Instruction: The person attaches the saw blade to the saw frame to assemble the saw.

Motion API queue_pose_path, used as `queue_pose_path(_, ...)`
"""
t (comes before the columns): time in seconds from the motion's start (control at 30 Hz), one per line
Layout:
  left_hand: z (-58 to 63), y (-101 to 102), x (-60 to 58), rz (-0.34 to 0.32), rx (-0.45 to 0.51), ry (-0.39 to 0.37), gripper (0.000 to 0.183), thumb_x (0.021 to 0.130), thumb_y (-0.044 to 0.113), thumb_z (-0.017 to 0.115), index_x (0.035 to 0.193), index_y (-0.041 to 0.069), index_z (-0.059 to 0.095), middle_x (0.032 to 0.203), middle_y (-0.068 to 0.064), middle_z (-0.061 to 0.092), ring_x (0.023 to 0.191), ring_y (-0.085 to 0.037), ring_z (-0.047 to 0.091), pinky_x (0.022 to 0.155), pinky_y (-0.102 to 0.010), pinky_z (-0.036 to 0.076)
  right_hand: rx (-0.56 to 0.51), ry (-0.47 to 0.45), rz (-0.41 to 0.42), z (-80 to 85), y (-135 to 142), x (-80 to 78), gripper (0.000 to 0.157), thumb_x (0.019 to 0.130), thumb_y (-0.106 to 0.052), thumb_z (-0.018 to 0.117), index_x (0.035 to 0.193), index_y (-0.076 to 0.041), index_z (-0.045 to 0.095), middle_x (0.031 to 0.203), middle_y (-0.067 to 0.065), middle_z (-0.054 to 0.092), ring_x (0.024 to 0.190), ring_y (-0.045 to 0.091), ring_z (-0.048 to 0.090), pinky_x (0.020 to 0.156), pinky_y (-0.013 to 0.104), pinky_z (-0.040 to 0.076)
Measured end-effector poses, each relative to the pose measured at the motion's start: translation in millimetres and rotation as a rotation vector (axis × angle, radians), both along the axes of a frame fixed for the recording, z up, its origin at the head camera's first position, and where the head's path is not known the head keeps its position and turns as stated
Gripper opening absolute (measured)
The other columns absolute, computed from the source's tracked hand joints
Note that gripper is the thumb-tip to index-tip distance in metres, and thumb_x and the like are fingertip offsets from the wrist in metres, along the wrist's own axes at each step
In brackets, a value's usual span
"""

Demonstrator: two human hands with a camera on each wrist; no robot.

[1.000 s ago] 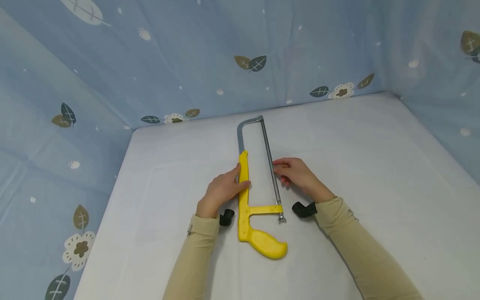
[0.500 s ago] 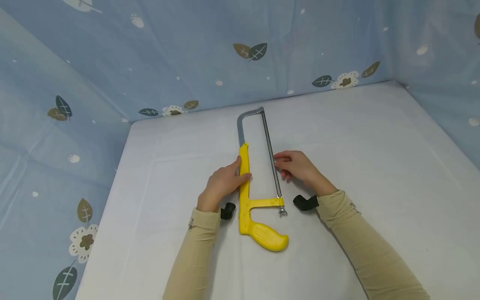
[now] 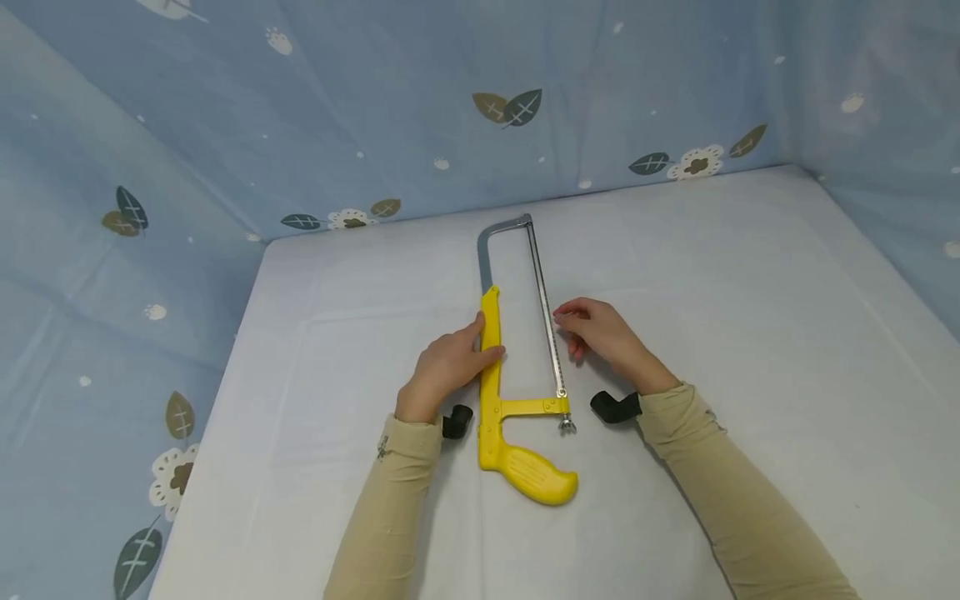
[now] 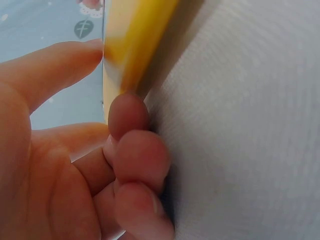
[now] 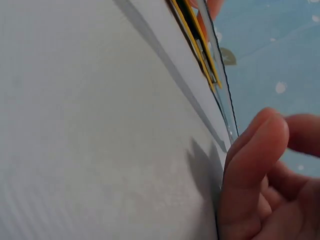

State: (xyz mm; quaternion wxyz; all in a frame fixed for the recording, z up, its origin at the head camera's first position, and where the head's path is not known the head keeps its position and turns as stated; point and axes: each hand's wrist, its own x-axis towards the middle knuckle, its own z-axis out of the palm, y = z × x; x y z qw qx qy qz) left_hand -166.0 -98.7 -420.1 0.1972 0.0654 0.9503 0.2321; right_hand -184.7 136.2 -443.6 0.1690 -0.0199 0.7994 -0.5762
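A hacksaw (image 3: 490,367) with a yellow frame and handle and a grey front arm lies on the white surface, its handle toward me. My left hand (image 3: 448,363) grips the yellow frame bar between thumb and fingers; the left wrist view shows the curled fingertips (image 4: 142,157) against it, low on the cloth. Along the right side runs the saw blade (image 3: 547,312), joined to the frame's yellow crosspiece, with a wing nut (image 3: 567,424) below. Just right of the blade is my right hand (image 3: 600,333), fingers loosely bent, with nothing visible between them.
White cloth covers the table (image 3: 360,333). A blue leaf-print curtain (image 3: 420,108) stands around its back and sides. Black curved wrist pieces (image 3: 615,407) stick out from both sleeves, close to the saw.
The right fingertips have come slightly away from the blade, which now looks brighter with its toothed edge showing. The left hand keeps its hold. The head view has tilted a little.
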Motion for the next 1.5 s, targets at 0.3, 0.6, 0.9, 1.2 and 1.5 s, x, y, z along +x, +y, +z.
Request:
queue_pose_path(0.3,-0.4,4.6,-1.1,-0.015,-0.021,-0.002,0.073,0.086,0.052,0.048,0.144,0.021,0.016,0.138,-0.002,0.037,0.118,-0.021,0.042,0.092,-0.038,0.035,0.033,0.031,0.118,17.1,7.9,4.9,0.025,0.093,-0.025,0.048,0.096,-0.004,0.06,0.075,0.014,0.055,0.05,0.017,0.045,0.05,0.028,0.041)
queue_pose_path(0.6,-2.0,3.2,2.6,0.002,-0.051,0.012,0.074,0.085,0.053,0.048,0.144,0.019,0.017,0.137,-0.003,0.038,0.115,-0.021,0.045,0.09,-0.037,0.037,0.064,0.022,0.288,33.4,-3.8,15.7,0.03,0.093,-0.028,0.046,0.097,-0.003,0.062,0.08,0.011,0.061,0.058,0.02,0.05,0.054,0.031,0.044)
queue_pose_path(0.9,-0.9,2.5,6.0,0.0,-0.031,0.021,0.074,0.085,0.052,0.049,0.143,0.019,0.018,0.135,-0.005,0.041,0.114,-0.022,0.045,0.09,-0.039,0.037,0.135,0.075,0.403,32.1,7.0,38.0,0.025,0.09,-0.032,0.053,0.092,-0.009,0.063,0.076,0.007,0.063,0.06,0.023,0.056,0.056,0.035,0.047)
queue_pose_path(1.2,-1.7,-3.0,9.9,0.007,-0.029,0.026,0.074,0.085,0.051,0.051,0.143,0.018,0.02,0.135,-0.005,0.042,0.11,-0.021,0.047,0.087,-0.038,0.038,0.091,0.06,0.467,32.7,14.8,66.7,0.025,0.09,-0.032,0.053,0.091,-0.009,0.061,0.074,0.01,0.061,0.058,0.023,0.055,0.053,0.036,0.047)
queue_pose_path(1.5,1.3,-0.4,10.5,0.004,-0.006,0.028,0.073,0.085,0.051,0.05,0.143,0.018,0.02,0.135,-0.005,0.042,0.114,-0.023,0.045,0.088,-0.039,0.038,0.121,0.096,0.51,26.9,18.0,83.1,0.028,0.092,-0.032,0.049,0.078,-0.011,0.061,0.063,0.002,0.058,0.051,0.016,0.053,0.049,0.032,0.046)
